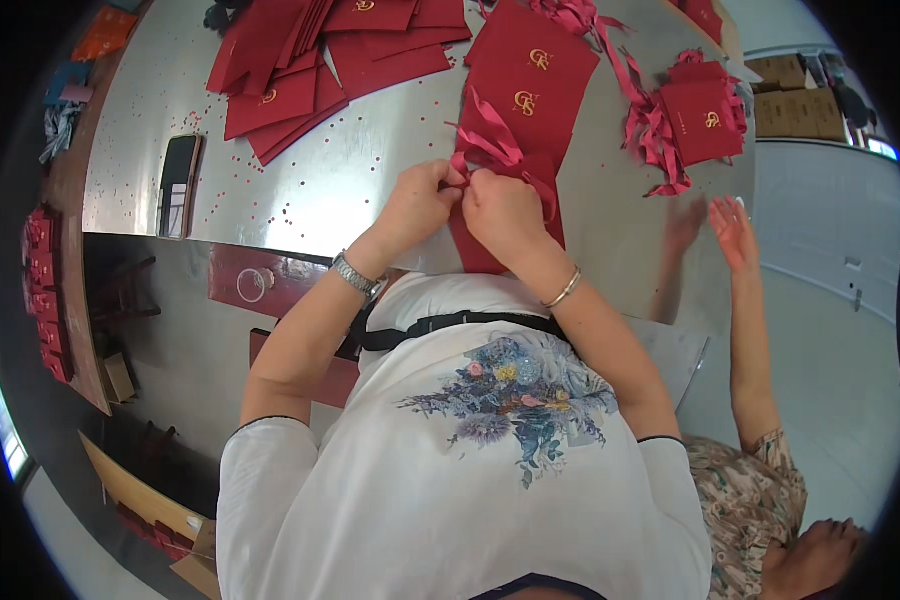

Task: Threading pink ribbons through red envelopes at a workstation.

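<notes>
My left hand (420, 205) and my right hand (508, 215) meet close together over the near end of a row of red paper bags (530, 70) with gold lettering. The fingers of both hands are closed in a pinch on a pinkish-red ribbon (492, 138), whose loose loop stands up just beyond them. Beneath my hands, part of a red bag (478, 250) reaches the table's near edge, close to my waist. The exact ribbon ends between my fingertips are partly hidden by the fingers.
Flat red bags (300, 100) lie in a loose pile at the far left, with red paper dots scattered around. A phone (179, 187) rests at the left edge. Ribboned bags (698, 120) lie right. Another person's hand (735, 232) reaches in at the table's right side.
</notes>
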The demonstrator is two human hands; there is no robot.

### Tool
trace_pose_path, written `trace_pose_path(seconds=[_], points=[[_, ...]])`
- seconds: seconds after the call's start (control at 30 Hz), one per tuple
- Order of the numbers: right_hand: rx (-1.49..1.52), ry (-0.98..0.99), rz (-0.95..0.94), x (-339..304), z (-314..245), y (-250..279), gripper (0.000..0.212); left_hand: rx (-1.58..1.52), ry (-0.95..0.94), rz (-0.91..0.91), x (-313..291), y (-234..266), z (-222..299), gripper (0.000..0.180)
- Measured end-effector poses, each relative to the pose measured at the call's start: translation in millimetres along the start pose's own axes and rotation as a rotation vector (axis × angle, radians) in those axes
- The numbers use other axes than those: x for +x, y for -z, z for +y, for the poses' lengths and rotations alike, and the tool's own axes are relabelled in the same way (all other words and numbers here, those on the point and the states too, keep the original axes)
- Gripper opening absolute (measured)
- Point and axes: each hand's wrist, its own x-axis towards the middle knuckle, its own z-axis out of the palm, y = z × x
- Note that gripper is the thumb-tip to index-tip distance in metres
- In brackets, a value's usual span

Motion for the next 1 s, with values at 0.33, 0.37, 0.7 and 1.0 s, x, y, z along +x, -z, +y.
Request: trace_pose_path(seconds=[0.33, 0.37, 0.7, 1.0], points=[[-0.074, 0.048, 0.043, -9.9, -8.3, 7.3, 0.019, 0.412, -0.445, 0.032, -4.8, 29.1, 23.9, 0.017], [-0.074, 0.050, 0.047, -11.7, -7.0, 4.6, 0.019, 0.535, -0.475, -0.051, -3.6, 32.6, 33.2, 0.018], [0.170, 0.038, 0.230, -21.2, -1.0, -12.1, 0.019, 0.347, -0.335, -0.394, 32.8, 45.5, 22.5, 0.016], [0.008, 0.172, 0.213, -22.5, -4.8, -3.5, 0.019, 0.574, -0.328, -0.419, 28.1, 41.7, 21.1, 0.010]])
